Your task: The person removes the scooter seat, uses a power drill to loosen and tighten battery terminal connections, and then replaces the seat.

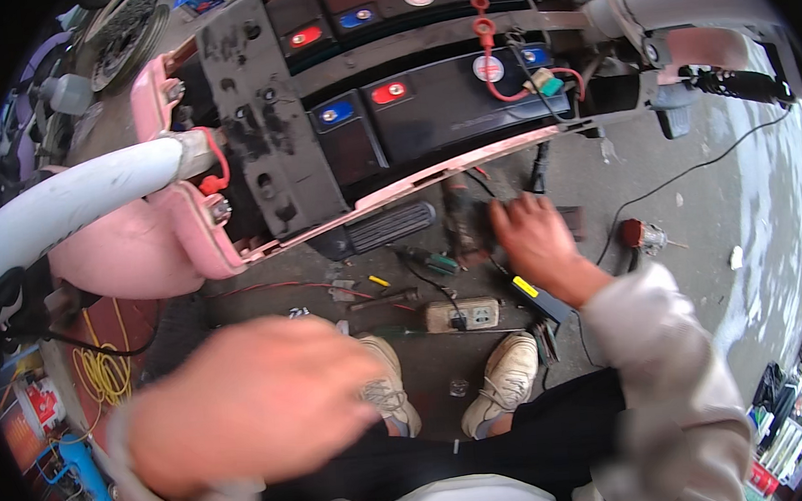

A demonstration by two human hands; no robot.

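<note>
"Two bare hands are in view; what is hard to make out, from the left?"

"The white curved metal tube (86,195) runs into the dark rim and crosses in front of the rounded pink plastic panel (128,253). Next, the left hand (262,393) is blurred, hiding floor and part of the left off-white laced shoe (388,383). Its fingers look loosely curled; I can't tell whether they hold anything."

"And further across?"

"The upper of the black box-shaped batteries (465,104) is cut off by the top edge. Below them, on the grey concrete floor (681,341), lies a grimy dark cylindrical part (462,227), just left of the right hand (541,235). That hand points downward, fingers slightly bent and their tips hard to see; I can't tell if they grip anything."

"What else is around?"

"A yellow coiled cable (104,373) at far left, a dirty beige power strip (439,317) ahead of the shoes, a black block with a yellow label (542,301) by the right wrist, and, further right, a dark-red-and-silver tool (640,234) near a thin black cable (687,171)."
</note>
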